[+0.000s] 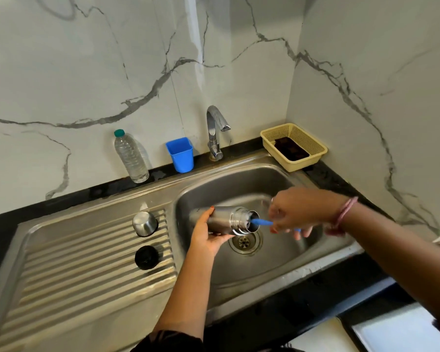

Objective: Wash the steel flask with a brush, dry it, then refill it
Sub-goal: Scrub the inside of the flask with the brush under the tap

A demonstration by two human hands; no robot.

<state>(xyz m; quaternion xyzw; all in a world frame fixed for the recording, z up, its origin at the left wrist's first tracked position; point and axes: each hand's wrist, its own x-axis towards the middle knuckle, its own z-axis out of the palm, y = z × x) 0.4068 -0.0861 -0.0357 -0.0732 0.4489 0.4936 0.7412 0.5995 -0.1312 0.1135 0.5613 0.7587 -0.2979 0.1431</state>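
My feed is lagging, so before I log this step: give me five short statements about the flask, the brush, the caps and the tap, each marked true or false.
1. The left hand holds the steel flask on its side over the sink. True.
2. The brush lies on the drainboard. False: the right hand holds its blue handle, with the head inside the flask's mouth.
3. The steel cup and the black cap sit on the ribbed drainboard. True.
4. Water runs from the tap. False: no stream is visible.
5. The blue cup stands in the yellow basket. False: it stands on the counter left of the tap.
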